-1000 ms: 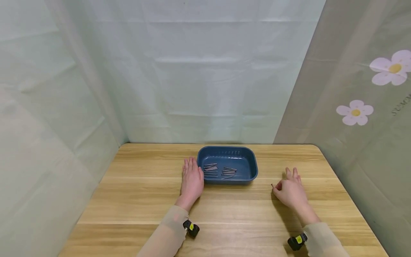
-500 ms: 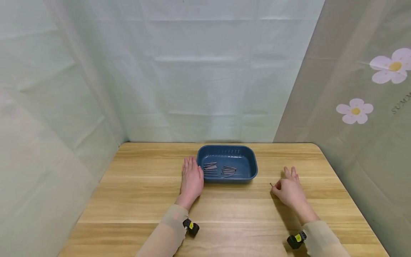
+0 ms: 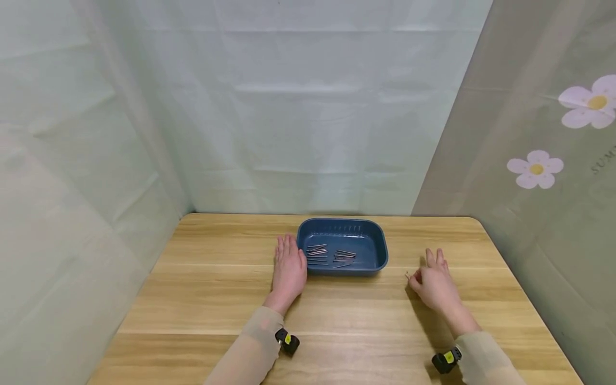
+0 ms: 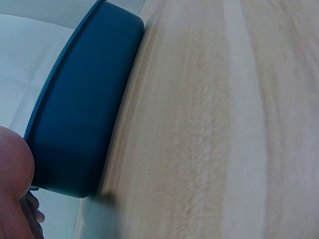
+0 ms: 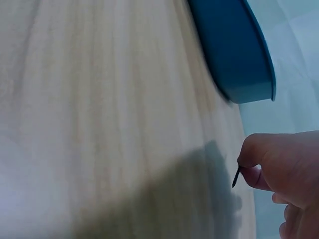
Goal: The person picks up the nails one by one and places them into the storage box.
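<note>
A blue tray [image 3: 380, 248] sits at the middle back of the wooden table [image 3: 202, 299], holding several thin metal nails [image 3: 332, 255]. My left hand [image 3: 289, 270] lies flat on the table, fingers straight, against the tray's left side; the left wrist view shows the tray wall [image 4: 79, 129] close by. My right hand [image 3: 433, 286] rests on the table to the right of the tray and pinches one small nail [image 3: 407, 277] between thumb and forefinger. The right wrist view shows that nail [image 5: 236, 177] sticking out below the thumb, with the tray [image 5: 234, 55] beyond it.
Pale green fabric walls close in the table at the back and left. On the right hangs a curtain with pink flowers [image 3: 535, 168]. Bare wood lies in front of the tray and between my hands.
Almost nothing moved. My right hand still pinches the nail in the same place; the head view shifted slightly.
</note>
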The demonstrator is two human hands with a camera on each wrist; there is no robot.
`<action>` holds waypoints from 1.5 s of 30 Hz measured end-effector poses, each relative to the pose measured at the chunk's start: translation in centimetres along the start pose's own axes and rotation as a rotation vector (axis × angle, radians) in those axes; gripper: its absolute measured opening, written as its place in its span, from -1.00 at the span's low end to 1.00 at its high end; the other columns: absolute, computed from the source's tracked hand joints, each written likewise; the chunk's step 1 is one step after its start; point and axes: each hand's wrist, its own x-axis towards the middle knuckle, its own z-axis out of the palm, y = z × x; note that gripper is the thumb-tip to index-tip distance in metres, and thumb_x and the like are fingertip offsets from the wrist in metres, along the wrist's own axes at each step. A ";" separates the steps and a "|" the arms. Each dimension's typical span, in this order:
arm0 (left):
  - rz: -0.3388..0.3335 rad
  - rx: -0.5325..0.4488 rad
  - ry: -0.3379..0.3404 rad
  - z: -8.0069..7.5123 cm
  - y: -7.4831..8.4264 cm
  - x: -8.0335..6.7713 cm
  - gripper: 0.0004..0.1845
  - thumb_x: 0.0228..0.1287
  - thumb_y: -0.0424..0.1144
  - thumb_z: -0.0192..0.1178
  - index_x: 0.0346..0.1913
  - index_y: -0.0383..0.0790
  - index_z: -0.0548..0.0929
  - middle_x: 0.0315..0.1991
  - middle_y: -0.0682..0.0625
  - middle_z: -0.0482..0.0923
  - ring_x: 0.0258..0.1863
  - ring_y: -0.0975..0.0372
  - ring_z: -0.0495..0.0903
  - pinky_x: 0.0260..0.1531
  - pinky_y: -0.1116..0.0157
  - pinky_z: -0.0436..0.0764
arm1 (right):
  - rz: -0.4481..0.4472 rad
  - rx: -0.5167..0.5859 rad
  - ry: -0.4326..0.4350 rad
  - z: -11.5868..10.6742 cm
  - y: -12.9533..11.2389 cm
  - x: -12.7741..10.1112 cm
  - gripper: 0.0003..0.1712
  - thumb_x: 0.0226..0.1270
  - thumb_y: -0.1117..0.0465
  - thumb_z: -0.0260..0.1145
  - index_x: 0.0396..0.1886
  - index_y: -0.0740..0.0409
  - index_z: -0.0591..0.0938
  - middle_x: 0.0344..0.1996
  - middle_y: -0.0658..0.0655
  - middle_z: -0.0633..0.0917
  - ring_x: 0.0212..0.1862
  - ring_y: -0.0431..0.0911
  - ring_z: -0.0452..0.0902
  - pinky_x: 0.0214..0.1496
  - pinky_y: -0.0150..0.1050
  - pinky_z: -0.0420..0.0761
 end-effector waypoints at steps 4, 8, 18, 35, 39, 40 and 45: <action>-0.007 -0.003 -0.001 0.1 0.0 -0.1 -0.41 0.70 -0.25 -0.07 0.53 -0.65 0.26 0.60 -0.48 0.17 0.65 -0.29 0.03 0.59 -0.20 0.08 | -0.020 0.009 0.047 -0.5 -0.1 0.5 -0.70 0.42 0.28 0.27 -0.57 0.12 0.49 0.52 0.73 0.16 0.57 0.67 -0.16 0.53 0.50 0.01; -0.018 -0.007 -0.016 0.2 0.0 -0.1 -0.40 0.72 -0.23 -0.09 0.56 -0.63 0.22 0.62 -0.45 0.13 0.66 -0.27 0.00 0.60 -0.19 0.06 | -0.049 0.028 0.100 -1.2 -0.6 1.0 -0.72 0.43 0.29 0.27 -0.54 0.16 0.54 0.54 0.71 0.15 0.59 0.65 -0.18 0.56 0.47 0.00; -0.013 -0.016 -0.022 0.6 0.1 -0.1 -0.39 0.71 -0.24 -0.09 0.56 -0.64 0.21 0.63 -0.46 0.12 0.66 -0.28 -0.01 0.60 -0.20 0.05 | -0.204 -0.008 0.162 -3.0 -4.3 3.1 -0.78 0.44 0.30 0.33 -0.47 0.18 0.58 0.59 0.63 0.12 0.64 0.55 -0.21 0.57 0.41 0.06; -0.025 0.001 -0.023 0.1 -0.4 0.0 -0.39 0.73 -0.22 -0.11 0.57 -0.63 0.21 0.63 -0.46 0.11 0.67 -0.26 -0.03 0.60 -0.18 0.06 | -0.402 -0.169 0.068 -0.8 -8.8 7.4 -0.77 0.35 0.25 0.50 -0.49 0.10 0.66 0.59 0.57 0.20 0.63 0.51 -0.06 0.60 0.32 0.14; -0.023 -0.001 -0.018 0.1 -0.6 0.1 -0.39 0.72 -0.23 -0.11 0.56 -0.65 0.21 0.62 -0.47 0.12 0.67 -0.27 -0.02 0.60 -0.19 0.06 | -0.429 -0.222 -0.008 -0.3 -9.5 8.8 -0.77 0.35 0.22 0.51 -0.51 0.06 0.68 0.60 0.55 0.19 0.63 0.50 -0.08 0.61 0.30 0.12; -0.022 -0.001 -0.015 0.1 -0.6 0.1 -0.39 0.72 -0.24 -0.11 0.56 -0.65 0.21 0.62 -0.48 0.13 0.66 -0.27 -0.01 0.60 -0.19 0.06 | -0.434 -0.234 -0.026 -0.2 -9.7 9.2 -0.77 0.35 0.22 0.51 -0.50 0.06 0.69 0.60 0.54 0.19 0.64 0.49 -0.08 0.62 0.29 0.11; -0.017 -0.002 0.002 0.0 -0.6 0.1 -0.40 0.71 -0.24 -0.09 0.55 -0.65 0.22 0.61 -0.48 0.14 0.66 -0.28 0.00 0.59 -0.20 0.08 | -0.477 -0.278 -0.093 0.9 -10.3 10.9 -0.81 0.39 0.19 0.50 -0.46 0.01 0.73 0.62 0.50 0.20 0.66 0.46 -0.08 0.64 0.27 0.10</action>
